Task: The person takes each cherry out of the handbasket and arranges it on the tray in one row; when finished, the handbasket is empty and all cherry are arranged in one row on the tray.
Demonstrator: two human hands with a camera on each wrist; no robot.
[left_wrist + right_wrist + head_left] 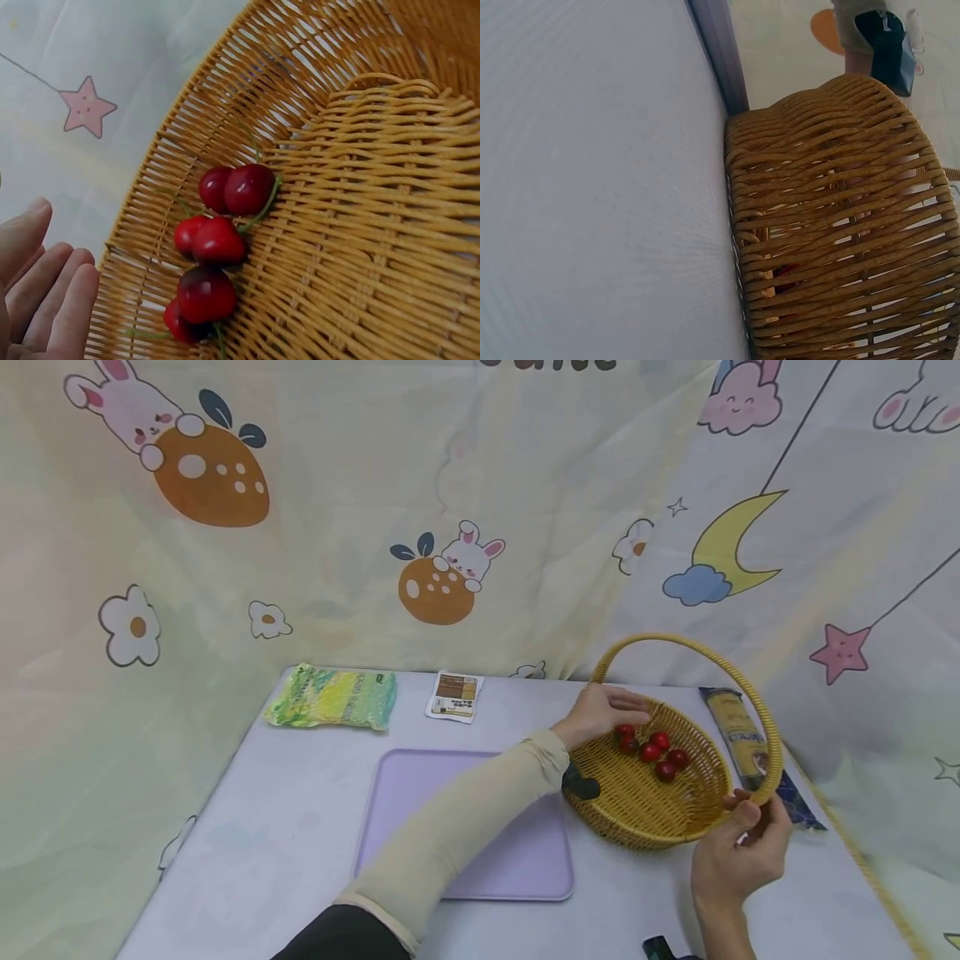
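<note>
A yellow-brown wicker basket [633,818] with a tall arched handle [693,643] is on the white table. Several red cherries [650,752] lie together inside it; green stems show in the left wrist view, along with dark red cherries [249,189]. My left hand [603,714] is at the rim's far left, near one foot of the handle, its fingers extended. In the left wrist view that hand [52,300] shows beside the woven wall. My right hand [742,852] grips the basket at its near right, where the handle meets the rim. Some of its fingers are hidden.
Left of the basket lies a lilac tray [517,889], partly covered by my left forearm. A green-yellow packet [333,697] and a small white-brown pouch [454,696] lie at the back. Behind the basket's right side is a yellow and blue package [735,731]. A printed cloth hangs behind the table.
</note>
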